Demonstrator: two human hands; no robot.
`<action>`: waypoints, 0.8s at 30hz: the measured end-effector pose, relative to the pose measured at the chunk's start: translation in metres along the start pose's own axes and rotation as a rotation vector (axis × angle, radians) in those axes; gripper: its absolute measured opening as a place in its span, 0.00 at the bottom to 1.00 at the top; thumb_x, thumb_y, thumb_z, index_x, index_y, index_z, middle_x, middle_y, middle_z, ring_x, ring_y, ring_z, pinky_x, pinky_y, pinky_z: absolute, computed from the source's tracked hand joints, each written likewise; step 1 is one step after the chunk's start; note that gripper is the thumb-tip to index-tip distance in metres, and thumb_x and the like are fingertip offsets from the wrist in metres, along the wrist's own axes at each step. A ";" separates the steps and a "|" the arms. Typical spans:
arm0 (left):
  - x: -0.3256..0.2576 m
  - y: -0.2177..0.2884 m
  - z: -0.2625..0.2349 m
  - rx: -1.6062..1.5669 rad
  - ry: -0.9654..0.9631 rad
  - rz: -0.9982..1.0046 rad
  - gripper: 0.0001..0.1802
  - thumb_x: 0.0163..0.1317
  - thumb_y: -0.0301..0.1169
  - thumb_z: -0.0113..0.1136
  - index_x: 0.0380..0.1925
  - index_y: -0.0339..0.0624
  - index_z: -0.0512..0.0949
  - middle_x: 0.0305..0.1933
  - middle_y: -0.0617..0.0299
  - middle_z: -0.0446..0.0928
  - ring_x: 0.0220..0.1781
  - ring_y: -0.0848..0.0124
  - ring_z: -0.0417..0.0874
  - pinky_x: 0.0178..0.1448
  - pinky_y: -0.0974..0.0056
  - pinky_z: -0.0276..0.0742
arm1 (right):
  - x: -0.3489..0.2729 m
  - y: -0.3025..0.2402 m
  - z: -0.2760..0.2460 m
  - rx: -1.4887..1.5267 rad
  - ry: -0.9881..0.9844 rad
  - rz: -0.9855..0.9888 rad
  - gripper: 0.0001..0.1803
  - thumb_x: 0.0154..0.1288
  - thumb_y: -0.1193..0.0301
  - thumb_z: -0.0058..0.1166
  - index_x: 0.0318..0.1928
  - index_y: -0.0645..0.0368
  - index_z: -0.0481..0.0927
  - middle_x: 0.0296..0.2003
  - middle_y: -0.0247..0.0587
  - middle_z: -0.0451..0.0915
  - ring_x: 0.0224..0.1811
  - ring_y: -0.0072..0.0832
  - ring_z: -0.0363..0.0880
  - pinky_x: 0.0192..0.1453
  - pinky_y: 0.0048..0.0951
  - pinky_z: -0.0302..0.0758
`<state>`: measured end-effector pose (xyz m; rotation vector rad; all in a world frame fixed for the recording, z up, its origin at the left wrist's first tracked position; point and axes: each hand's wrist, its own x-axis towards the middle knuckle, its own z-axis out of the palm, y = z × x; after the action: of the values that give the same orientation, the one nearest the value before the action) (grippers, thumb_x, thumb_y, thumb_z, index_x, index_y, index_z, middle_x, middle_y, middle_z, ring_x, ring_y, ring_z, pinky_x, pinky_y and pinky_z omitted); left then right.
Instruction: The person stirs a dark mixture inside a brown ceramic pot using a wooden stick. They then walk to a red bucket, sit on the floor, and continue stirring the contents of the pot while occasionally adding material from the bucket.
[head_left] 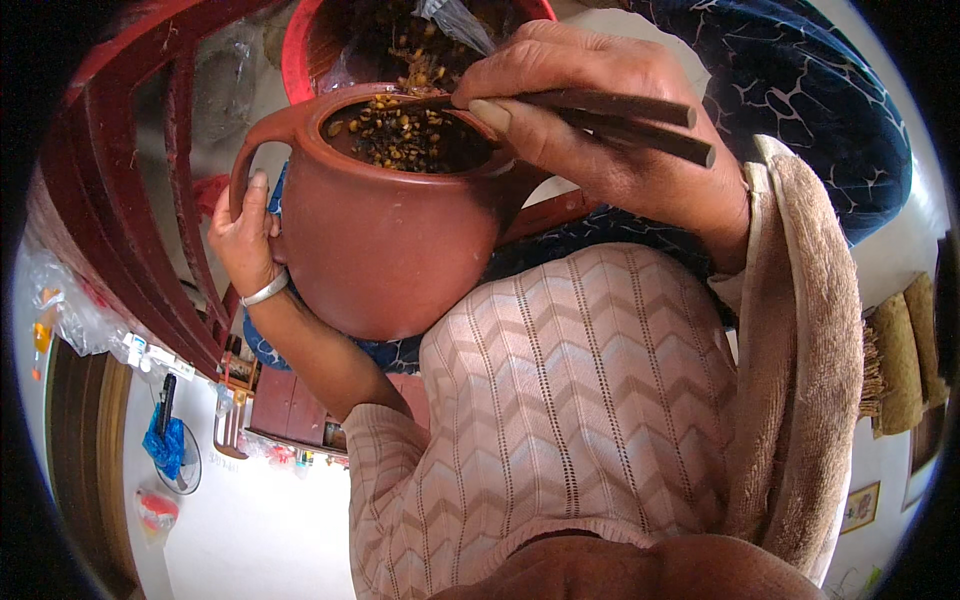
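Observation:
A brown clay pot (390,250) rests against my front with its wide mouth uppermost, leaning toward the red bucket (296,62) beyond it. Wet yellow and dark bits of plant matter (400,138) lie inside the pot, and more of them sit in the bucket. My left hand (243,235) is closed round the lower part of the pot's looped handle. In my right hand (610,120), pinched between thumb and fingers, is a pair of dark chopsticks (655,128). Their tips reach over the pot's rim, where a clump of the bits shows; my fingers partly hide them.
Some clear plastic (455,22) hangs in the bucket. Dark red wooden slats (130,190) curve along the left side. Dark blue cloth with white lines (800,90) fills the upper right. A fuzzy brown cloth (810,330) lies along my right arm.

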<state>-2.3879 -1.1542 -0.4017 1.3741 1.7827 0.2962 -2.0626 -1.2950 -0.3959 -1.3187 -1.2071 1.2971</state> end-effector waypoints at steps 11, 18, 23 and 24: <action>0.007 0.003 0.002 0.021 -0.031 0.016 0.11 0.60 0.32 0.68 0.39 0.37 0.82 0.20 0.71 0.70 0.17 0.84 0.63 0.21 0.74 0.58 | 0.009 0.064 0.063 0.210 0.092 0.095 0.12 0.64 0.65 0.57 0.44 0.59 0.83 0.36 0.49 0.84 0.39 0.45 0.84 0.45 0.39 0.79; 0.010 0.001 0.004 0.000 -0.051 0.008 0.12 0.60 0.32 0.68 0.40 0.36 0.82 0.21 0.71 0.71 0.17 0.84 0.63 0.21 0.74 0.58 | -0.003 0.036 0.042 -0.012 0.075 -0.169 0.10 0.63 0.78 0.55 0.46 0.65 0.79 0.37 0.47 0.79 0.40 0.38 0.81 0.45 0.32 0.77; 0.006 0.003 0.004 -0.005 -0.027 0.010 0.13 0.60 0.33 0.69 0.40 0.36 0.82 0.21 0.71 0.71 0.18 0.84 0.63 0.21 0.74 0.58 | -0.015 0.021 0.037 -0.167 0.073 -0.235 0.12 0.60 0.82 0.57 0.45 0.63 0.80 0.35 0.44 0.78 0.34 0.37 0.81 0.36 0.34 0.78; 0.008 0.002 0.006 -0.014 -0.045 0.007 0.13 0.60 0.33 0.69 0.40 0.36 0.82 0.21 0.71 0.71 0.18 0.84 0.63 0.21 0.74 0.58 | -0.017 0.019 0.035 -0.184 0.064 -0.219 0.11 0.60 0.82 0.57 0.45 0.63 0.80 0.35 0.44 0.78 0.34 0.37 0.81 0.37 0.34 0.78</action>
<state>-2.3825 -1.1479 -0.4079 1.3672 1.7365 0.2789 -2.0959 -1.3150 -0.4143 -1.3053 -1.4092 1.0009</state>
